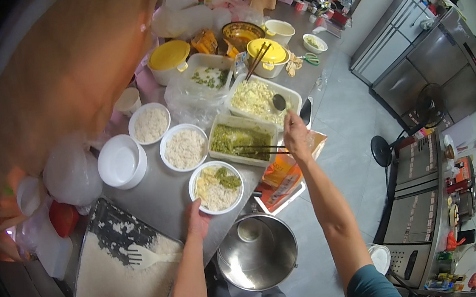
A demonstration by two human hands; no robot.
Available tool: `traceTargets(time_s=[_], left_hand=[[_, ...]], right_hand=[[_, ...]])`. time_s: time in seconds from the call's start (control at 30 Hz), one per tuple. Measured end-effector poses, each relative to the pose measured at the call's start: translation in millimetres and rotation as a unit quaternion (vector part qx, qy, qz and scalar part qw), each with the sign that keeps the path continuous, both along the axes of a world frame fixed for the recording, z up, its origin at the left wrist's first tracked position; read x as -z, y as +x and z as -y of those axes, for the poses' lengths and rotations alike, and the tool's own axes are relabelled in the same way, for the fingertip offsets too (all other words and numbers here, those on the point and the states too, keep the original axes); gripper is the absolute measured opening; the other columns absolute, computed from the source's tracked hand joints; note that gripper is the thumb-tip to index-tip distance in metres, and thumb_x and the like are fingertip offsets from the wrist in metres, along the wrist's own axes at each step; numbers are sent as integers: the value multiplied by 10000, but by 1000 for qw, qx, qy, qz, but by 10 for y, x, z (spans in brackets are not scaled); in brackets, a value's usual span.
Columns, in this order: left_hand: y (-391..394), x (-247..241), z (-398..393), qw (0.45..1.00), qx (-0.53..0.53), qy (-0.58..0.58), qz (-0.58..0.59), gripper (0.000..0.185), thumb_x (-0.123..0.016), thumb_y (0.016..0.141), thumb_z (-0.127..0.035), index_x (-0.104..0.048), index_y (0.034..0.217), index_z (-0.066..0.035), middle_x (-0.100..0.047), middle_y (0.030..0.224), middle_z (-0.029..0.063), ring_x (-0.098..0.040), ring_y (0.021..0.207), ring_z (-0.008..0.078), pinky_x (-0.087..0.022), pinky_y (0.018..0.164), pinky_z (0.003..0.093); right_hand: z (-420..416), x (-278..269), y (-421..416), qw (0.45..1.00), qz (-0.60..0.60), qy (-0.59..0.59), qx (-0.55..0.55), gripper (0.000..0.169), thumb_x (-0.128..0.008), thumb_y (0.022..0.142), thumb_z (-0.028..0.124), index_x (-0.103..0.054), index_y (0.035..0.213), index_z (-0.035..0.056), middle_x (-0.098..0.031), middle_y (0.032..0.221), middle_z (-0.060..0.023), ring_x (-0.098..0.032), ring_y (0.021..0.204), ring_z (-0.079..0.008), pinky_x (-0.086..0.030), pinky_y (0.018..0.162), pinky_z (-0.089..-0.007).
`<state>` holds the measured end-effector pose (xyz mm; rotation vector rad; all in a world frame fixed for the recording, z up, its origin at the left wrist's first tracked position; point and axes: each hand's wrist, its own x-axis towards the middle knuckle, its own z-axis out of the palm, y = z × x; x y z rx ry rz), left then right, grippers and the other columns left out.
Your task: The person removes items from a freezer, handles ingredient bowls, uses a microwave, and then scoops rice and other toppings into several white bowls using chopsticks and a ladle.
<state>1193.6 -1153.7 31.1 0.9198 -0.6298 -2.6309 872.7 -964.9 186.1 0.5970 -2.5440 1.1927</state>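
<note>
My left hand (197, 219) grips the near rim of a round white bowl (239, 199) at the steel table's edge. Rice, pale yellow shreds and a clump of chopped green food fill that bowl. A spoon (279, 102) is in my right hand (296, 135), its dark head over a white tub of pale yellow shredded food (251, 97). Just nearer stands a tub of chopped green food (241, 141), with dark chopsticks (260, 149) across it, their ends by my right wrist. Two white bowls of rice (184, 149) (150, 123) and a stack of bowls (120, 161) stand left.
A black tray of rice (120, 281) holds a white slotted spatula (144, 255). Below the table edge is a large steel pot (257, 254). Yellow-lidded pots (169, 56) (268, 52) and green-handled scissors (311, 58) lie farther back. A fan (430, 105) stands across the floor.
</note>
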Motion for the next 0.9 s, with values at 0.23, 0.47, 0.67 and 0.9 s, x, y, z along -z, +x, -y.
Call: traceTargets(time_s=[0.23, 0.47, 0.67, 0.9], left_hand=[[34, -40, 22, 1000, -2, 5, -8, 406, -624, 908, -220, -550, 1248, -9, -605, 1236, 128, -613, 1111, 257, -535, 926, 425], [31, -77, -4, 1000, -12, 4, -10, 423, -619, 912, -223, -540, 1261, 3, -601, 1244, 129, -604, 1125, 257, -530, 930, 422], [42, -50, 3, 999, 26, -33, -2, 577, -586, 916, -316, -436, 1378, -3, -540, 1348, 143, -542, 1226, 274, -466, 1012, 435], [56, -55, 23, 999, 21, -38, 3, 575, -589, 914, -309, -437, 1382, -12, -541, 1349, 135, -539, 1229, 264, -451, 1030, 417]], right_hand=[[239, 189, -100, 963, 152, -218, 46, 430, -483, 994, 268, -584, 1126, -129, -685, 932, -218, -686, 886, -243, -529, 769, -288], [-28, 134, -97, 883, 187, -410, 133, 441, -465, 961, 257, -578, 1057, -158, -678, 964, -206, -690, 850, -229, -544, 750, -280], [-167, 231, -35, 898, 136, -411, 71, 394, -499, 1002, 204, -522, 1182, -146, -653, 1038, -210, -693, 877, -211, -567, 785, -256], [-229, 255, -21, 793, 194, -561, 136, 290, -505, 974, 139, -508, 1059, -139, -633, 1010, -217, -702, 862, -265, -600, 750, -291]])
